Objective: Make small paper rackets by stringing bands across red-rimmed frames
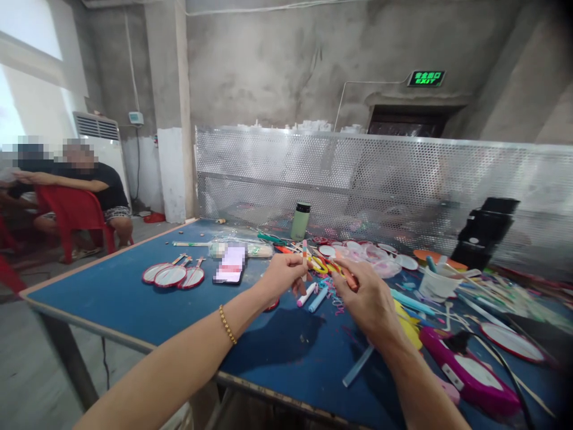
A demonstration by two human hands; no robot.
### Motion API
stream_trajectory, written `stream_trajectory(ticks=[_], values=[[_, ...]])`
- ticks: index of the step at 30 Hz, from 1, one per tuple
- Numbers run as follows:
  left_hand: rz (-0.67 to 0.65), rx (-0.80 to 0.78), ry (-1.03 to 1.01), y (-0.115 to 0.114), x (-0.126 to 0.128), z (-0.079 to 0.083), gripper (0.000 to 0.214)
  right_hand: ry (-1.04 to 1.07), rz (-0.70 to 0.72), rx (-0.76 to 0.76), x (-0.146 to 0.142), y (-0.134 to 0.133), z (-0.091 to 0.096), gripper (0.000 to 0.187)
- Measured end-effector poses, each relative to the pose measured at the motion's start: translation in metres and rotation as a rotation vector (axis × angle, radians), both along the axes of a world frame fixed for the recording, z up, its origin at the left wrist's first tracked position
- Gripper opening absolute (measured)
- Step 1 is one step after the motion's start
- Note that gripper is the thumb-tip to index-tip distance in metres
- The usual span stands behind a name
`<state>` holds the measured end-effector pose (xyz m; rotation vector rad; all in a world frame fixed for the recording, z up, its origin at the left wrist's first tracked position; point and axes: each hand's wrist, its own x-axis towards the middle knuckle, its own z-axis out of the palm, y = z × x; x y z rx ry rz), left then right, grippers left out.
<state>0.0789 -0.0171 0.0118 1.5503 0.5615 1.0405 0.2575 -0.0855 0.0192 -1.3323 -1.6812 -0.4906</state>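
Observation:
My left hand, with a gold beaded bracelet at the wrist, pinches a short thin stick with pink and orange bands, held upright above the table. To its right, my right hand has its fingers curled around an orange-brown object, whose kind I cannot make out. Just below and between the hands lie a white-and-pink marker and a light blue marker. Pink and blue curly string is heaped beside them. Yellow scissor-like handles show behind the fingers.
Round red-rimmed paddles and a phone lie left on the blue table. A green bottle stands at the back. Right are a white cup, a purple power strip and a clear stick. People sit far left.

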Motion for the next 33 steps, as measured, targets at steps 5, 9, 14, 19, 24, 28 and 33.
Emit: stream_trajectory(ticks=[5,9,14,19,24,28,33], values=[[-0.044,-0.054,0.013,-0.003,0.005,-0.005,0.008,-0.074,-0.037,-0.007,0.009,0.009,0.021,0.033],[-0.028,-0.11,-0.018,-0.004,0.007,-0.005,0.006,-0.246,-0.092,-0.198,0.0,0.016,0.03,0.026],[-0.031,-0.133,-0.01,-0.001,0.001,-0.001,0.006,-0.458,-0.29,-0.469,-0.008,0.013,0.008,0.026],[-0.008,-0.16,0.014,-0.001,-0.004,0.011,0.015,-0.526,-0.345,-0.644,-0.015,-0.005,-0.015,0.027],[-0.065,-0.136,0.044,-0.009,0.002,0.032,0.01,-0.53,-0.333,-0.712,-0.019,-0.01,-0.021,0.029],[-0.088,-0.1,0.033,-0.009,0.009,0.04,0.01,-0.513,-0.349,-0.719,-0.023,-0.01,-0.024,0.033],[-0.035,-0.114,-0.078,0.003,0.012,0.025,0.011,-0.498,-0.34,-0.709,-0.027,-0.01,-0.025,0.029]])
